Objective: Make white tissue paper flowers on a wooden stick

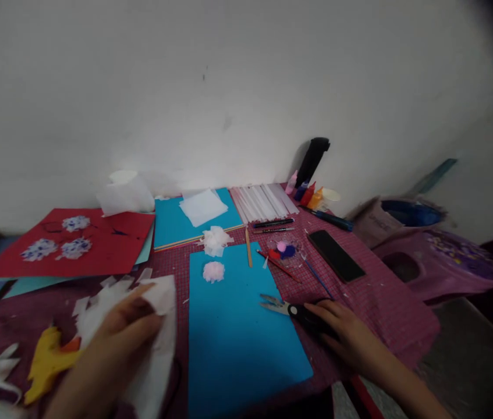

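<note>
My left hand (117, 337) is closed on a folded piece of white tissue paper (159, 302), held just above the table at the lower left. Over at the right, my right hand (342, 331) lies on the black handles of a pair of scissors (290, 308), fingers curled over them; the blades point left onto a blue sheet of card (237, 337). A small pink tissue flower (213, 271) lies on the top of that blue sheet. A white tissue flower (215, 240) sits just beyond the sheet's top edge.
A red card with white-blue flowers (75, 241) lies at the left, white scraps (98, 305) and a yellow cut-out (48, 361) nearer me. A black phone (336, 255), paint palette (285, 250), pens (272, 224), glue bottles (309, 195) and white strips (261, 201) fill the back right. A pink bag (438, 262) stands right.
</note>
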A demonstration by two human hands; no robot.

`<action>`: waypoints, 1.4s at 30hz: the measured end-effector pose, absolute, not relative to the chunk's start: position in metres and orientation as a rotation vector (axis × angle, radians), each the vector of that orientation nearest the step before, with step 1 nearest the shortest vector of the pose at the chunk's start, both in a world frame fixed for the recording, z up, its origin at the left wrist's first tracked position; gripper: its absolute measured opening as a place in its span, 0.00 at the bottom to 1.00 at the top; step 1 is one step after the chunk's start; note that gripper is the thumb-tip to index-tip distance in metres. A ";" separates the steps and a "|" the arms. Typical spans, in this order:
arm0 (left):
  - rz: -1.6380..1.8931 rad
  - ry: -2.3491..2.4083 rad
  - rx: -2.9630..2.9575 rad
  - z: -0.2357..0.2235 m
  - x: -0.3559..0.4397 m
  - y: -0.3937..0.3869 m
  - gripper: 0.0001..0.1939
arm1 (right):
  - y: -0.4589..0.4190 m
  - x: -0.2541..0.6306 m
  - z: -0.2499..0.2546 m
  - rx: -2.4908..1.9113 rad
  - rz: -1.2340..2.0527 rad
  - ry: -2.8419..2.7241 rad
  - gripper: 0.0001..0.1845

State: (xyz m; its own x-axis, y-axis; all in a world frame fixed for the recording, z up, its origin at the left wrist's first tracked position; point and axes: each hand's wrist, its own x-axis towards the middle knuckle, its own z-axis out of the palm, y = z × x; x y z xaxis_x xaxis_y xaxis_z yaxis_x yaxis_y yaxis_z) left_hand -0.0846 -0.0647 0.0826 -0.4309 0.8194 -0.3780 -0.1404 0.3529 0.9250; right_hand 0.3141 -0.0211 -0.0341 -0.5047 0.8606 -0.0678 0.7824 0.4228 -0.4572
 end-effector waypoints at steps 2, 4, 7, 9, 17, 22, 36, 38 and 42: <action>1.139 1.413 0.627 0.072 -0.055 -0.046 0.12 | -0.016 0.316 -0.026 -1.484 0.649 -2.484 0.29; 1.081 1.276 0.661 0.065 -0.035 -0.031 0.10 | -0.010 0.309 -0.007 -1.477 0.693 -2.444 0.27; 1.075 1.182 0.772 0.063 -0.020 -0.012 0.09 | -0.002 0.276 0.039 -1.286 0.836 -2.245 0.19; 1.118 1.149 0.853 0.069 -0.014 0.000 0.09 | 0.006 0.243 0.067 -1.078 1.049 -2.099 0.12; 1.314 0.944 0.908 0.102 -0.010 0.033 0.13 | 0.060 0.128 0.100 -0.428 1.634 -1.445 0.11; 1.347 0.769 0.972 0.102 -0.034 0.046 0.15 | 0.075 0.104 0.116 -0.406 1.669 -1.386 0.10; 1.368 1.070 1.204 0.111 -0.030 0.040 0.09 | 0.089 0.094 0.097 -0.402 1.736 -1.281 0.15; 1.363 1.040 1.218 0.111 -0.034 0.039 0.08 | 0.087 0.090 0.096 -0.388 1.733 -1.253 0.16; 1.355 1.107 1.272 0.112 -0.035 0.037 0.07 | 0.080 0.085 0.096 -0.416 1.693 -1.239 0.15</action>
